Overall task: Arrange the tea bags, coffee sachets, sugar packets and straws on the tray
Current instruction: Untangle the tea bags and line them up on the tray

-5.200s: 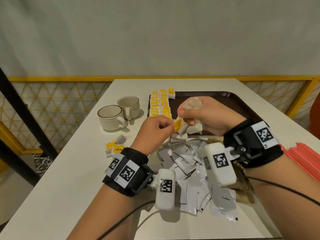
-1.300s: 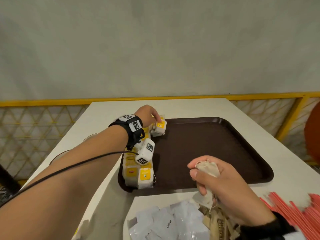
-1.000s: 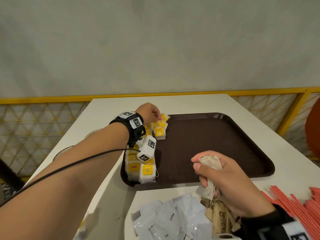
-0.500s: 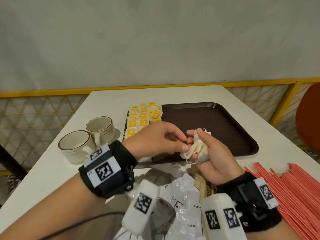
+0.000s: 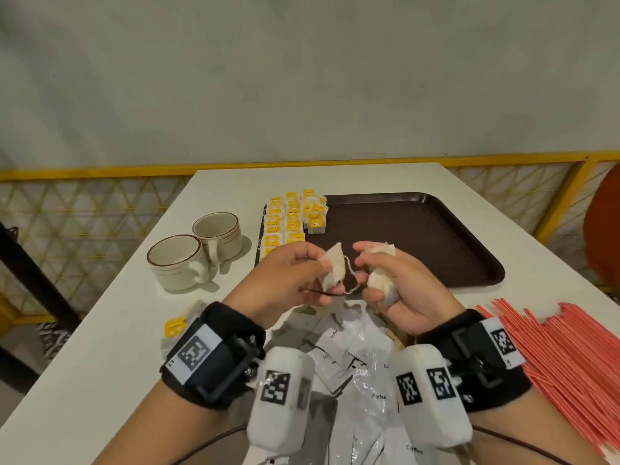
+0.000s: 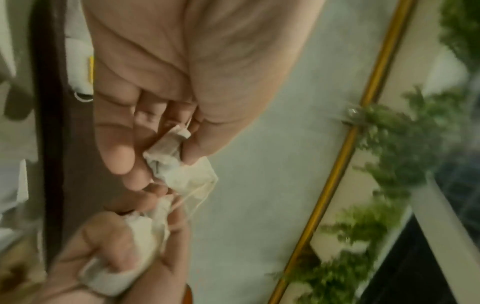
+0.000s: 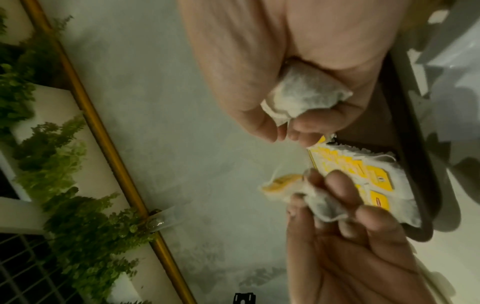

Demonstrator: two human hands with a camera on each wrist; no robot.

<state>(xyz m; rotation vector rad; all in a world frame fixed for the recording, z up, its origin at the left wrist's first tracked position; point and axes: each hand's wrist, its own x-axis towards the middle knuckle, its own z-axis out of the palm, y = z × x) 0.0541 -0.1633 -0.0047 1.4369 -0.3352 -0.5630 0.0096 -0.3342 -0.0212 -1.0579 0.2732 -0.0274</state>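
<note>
Above the brown tray [image 5: 419, 236], both hands' fingers [image 5: 318, 263] pinch soft, crumpled tea bags [image 5: 333, 268].

1. Tray [image 5: 419, 250]: dark brown, flat on table, centre of frame.
2. Tea bags, placed [image 5: 292, 219]: yellow-tagged, rows along tray's left edge.
3. Tea bag [image 5: 333, 270]: cream, raised above tray's near edge; string runs to a second bag [image 5: 379, 280].
4. Coffee sachets [image 5: 365, 374]: white, heaped, lower centre.
5. Straws [image 5: 570, 357]: red, lower right.
</note>
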